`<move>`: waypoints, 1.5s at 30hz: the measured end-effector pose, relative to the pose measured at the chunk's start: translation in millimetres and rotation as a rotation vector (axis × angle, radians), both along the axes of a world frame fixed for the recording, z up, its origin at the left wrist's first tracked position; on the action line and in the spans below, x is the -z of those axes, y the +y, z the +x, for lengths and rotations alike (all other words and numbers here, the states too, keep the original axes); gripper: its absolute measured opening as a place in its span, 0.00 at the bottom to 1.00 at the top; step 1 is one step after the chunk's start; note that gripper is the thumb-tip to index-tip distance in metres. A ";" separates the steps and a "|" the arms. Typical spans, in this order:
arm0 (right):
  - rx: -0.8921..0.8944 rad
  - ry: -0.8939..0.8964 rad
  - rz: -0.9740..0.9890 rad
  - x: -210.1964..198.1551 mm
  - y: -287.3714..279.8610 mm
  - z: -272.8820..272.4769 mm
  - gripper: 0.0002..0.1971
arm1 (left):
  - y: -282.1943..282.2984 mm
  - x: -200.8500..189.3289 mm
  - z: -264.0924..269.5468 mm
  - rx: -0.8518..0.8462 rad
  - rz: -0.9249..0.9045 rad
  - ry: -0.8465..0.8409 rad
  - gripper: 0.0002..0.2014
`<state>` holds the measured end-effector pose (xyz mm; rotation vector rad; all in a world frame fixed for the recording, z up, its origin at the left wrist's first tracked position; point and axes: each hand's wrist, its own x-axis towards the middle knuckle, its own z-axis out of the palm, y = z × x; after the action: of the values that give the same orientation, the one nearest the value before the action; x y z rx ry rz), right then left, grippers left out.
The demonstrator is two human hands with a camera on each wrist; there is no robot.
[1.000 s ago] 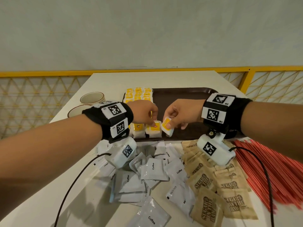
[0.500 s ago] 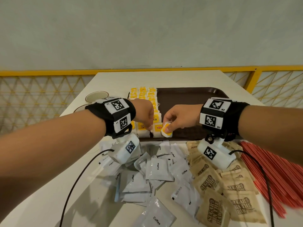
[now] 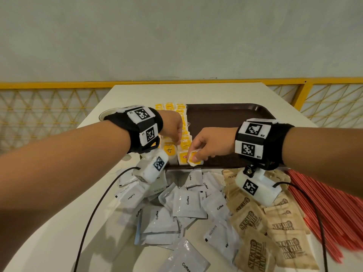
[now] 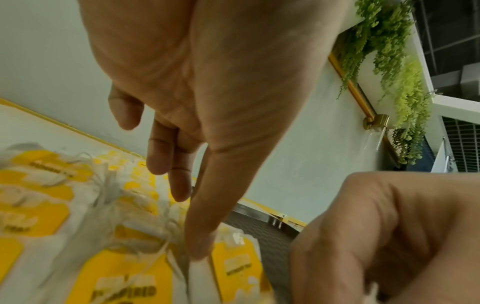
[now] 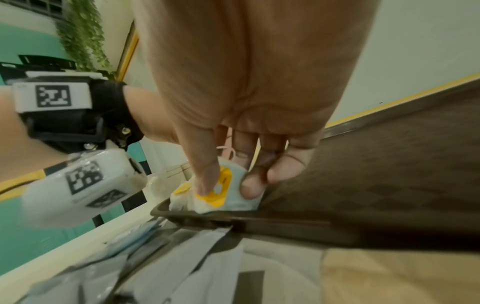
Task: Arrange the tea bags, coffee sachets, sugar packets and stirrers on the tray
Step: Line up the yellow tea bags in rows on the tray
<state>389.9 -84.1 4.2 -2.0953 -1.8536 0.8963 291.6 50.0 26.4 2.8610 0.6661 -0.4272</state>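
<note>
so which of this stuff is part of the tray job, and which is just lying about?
Part of the job:
tray
tea bags
tea bag in the right hand, at
coffee sachets
sugar packets
stirrers

Lying about:
cups
yellow railing
</note>
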 end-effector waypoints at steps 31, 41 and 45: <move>0.252 0.060 0.051 4.6 -10.9 17.2 0.07 | -17.0 1.7 -3.2 0.027 0.075 -0.034 0.10; 0.323 0.416 0.077 -1.1 0.5 -3.3 0.04 | -13.5 -4.3 2.2 -0.018 0.135 -0.069 0.13; 0.368 0.510 0.058 6.9 3.5 -9.5 0.09 | -6.4 2.1 2.2 -0.029 0.100 -0.058 0.09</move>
<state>380.4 -80.7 -2.7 -1.8548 -1.1810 1.1260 293.8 43.7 24.4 2.9404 0.7373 -0.3139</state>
